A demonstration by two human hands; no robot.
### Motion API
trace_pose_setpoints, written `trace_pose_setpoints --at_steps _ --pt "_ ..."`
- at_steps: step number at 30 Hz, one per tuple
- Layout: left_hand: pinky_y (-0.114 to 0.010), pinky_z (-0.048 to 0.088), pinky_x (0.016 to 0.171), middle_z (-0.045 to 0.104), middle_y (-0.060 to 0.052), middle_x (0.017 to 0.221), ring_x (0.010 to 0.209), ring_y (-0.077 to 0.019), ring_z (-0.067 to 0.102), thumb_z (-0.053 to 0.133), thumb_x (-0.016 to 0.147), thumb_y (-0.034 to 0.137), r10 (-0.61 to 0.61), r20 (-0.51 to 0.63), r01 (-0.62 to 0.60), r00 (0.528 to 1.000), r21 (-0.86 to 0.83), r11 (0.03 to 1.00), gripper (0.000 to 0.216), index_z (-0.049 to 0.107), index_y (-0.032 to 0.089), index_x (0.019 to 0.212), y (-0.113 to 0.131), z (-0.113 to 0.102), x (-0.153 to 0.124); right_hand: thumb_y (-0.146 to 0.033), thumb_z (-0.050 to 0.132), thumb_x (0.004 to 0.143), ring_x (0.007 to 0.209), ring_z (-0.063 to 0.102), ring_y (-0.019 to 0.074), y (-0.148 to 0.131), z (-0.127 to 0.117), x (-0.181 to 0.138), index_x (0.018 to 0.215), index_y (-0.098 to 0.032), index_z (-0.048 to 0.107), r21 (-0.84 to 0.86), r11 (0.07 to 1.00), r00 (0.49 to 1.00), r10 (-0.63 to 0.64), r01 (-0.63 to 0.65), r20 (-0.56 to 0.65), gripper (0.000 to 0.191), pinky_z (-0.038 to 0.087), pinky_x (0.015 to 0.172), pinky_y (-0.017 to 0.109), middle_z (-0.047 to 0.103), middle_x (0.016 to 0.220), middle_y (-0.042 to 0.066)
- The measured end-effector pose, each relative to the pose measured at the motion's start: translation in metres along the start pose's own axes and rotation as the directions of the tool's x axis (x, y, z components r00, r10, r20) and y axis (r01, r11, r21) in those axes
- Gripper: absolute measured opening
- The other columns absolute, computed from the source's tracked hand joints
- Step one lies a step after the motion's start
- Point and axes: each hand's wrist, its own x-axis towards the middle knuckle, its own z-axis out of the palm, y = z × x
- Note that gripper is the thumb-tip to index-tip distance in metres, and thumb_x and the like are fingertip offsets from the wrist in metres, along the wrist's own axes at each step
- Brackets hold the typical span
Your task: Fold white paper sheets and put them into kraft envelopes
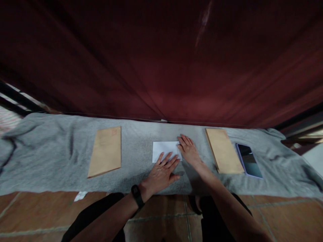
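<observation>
White paper lies flat at centre of the grey cloth, w/ both hands on it. It looks folded to a small rectangle, long side running left-right, and the hands seem to be pinning it so it stays flat and doesn't slide on the soft cloth.

Left hand sits at the near edge of the paper, palm down, fingers spread and straight, tips resting on the paper's near half. Nothing gripped, just pressing. Black band on that wrist.

Right hand is at the paper's right end, also palm down, fingers together and nearly straight, covering the right edge; looks like pressing along a crease, but can't tell for sure. Not holding anything.

Brown envelope lies well left of the paper; a second brown envelope lies to the right, w/ a phone just beside it, screen up. Dark red curtain hangs at the far side. Tiled floor near.
</observation>
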Motion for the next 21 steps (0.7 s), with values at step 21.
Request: trace_pose_setpoints --at_steps 21 --pt "-0.043 0.021 0.127 0.034 -0.012 0.163 0.153 -0.0199 0.024 0.026 0.105 0.030 -0.159 -0.163 0.176 0.974 0.097 0.980 0.054 0.032 0.010 0.155 -0.037 0.023 0.020 -0.039 0.039 0.105 0.149 0.035 0.0250 -0.031 -0.003 -0.055 0.156 -0.013 0.036 0.030 0.978 0.976 -0.207 0.205 0.068 0.057 0.029 0.125 0.047 0.038 0.161 0.013"
